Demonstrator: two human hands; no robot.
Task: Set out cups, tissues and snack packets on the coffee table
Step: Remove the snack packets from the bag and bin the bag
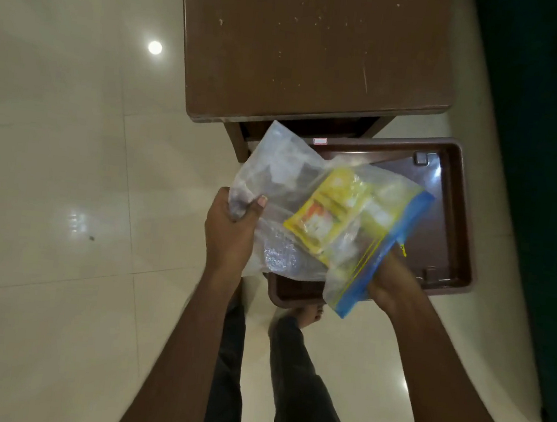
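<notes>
I hold a clear zip bag [292, 191] with a blue seal strip in both hands above a brown tray. Inside it lies a yellow snack packet [329, 212] with other pale, crumpled contents I cannot make out. My left hand [231, 230] grips the bag's closed bottom corner. My right hand [389, 286] holds the blue seal end from below and is partly hidden by the bag. The brown coffee table [313, 51] stands just beyond the bag, its top bare apart from a white item at the far edge.
A brown plastic tray [457, 214] sits on the pale tiled floor in front of the table, partly under the bag. A dark green surface [546, 168] runs along the right. My legs and one bare foot [304, 315] are below the tray.
</notes>
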